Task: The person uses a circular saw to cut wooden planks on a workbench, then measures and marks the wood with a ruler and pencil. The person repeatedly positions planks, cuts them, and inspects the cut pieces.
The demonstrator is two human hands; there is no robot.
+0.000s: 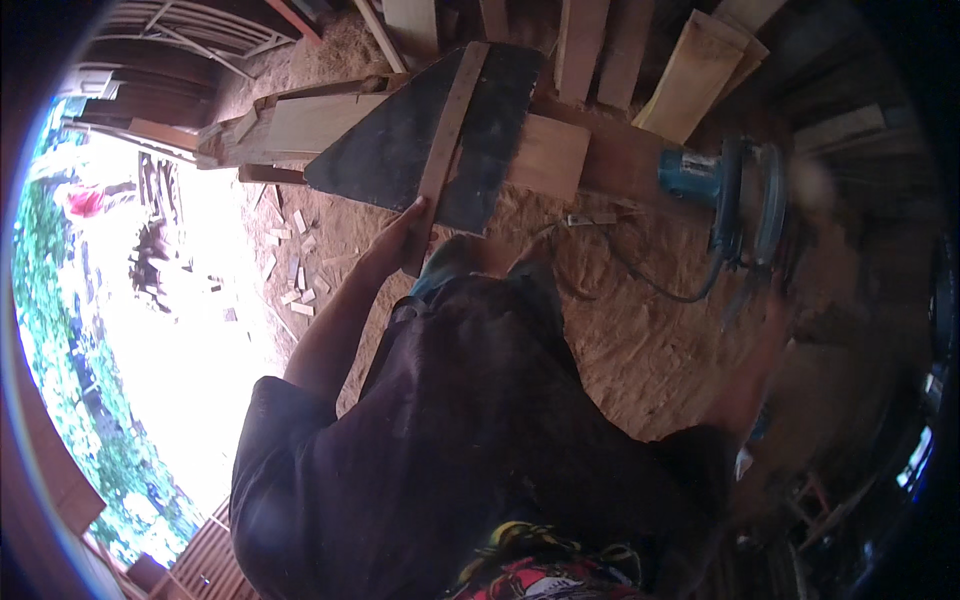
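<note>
Left hand on wooden strip; right hand near circular saw.

Left hand [392,240] closed around the near end of a wooden strip [447,140], long axis running up-right across a dark board [400,150]. Right hand [775,310] blurred, grip indeterminate, just below the blue circular saw [730,195].

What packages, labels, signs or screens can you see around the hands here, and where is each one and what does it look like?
None that can be made out: no package, sign or screen.
Blue circular saw: on the sawdust floor at right; any label on it is too blurred to tell.
Dark triangular board: held at its lower edge by the left hand; unmarked.
</note>
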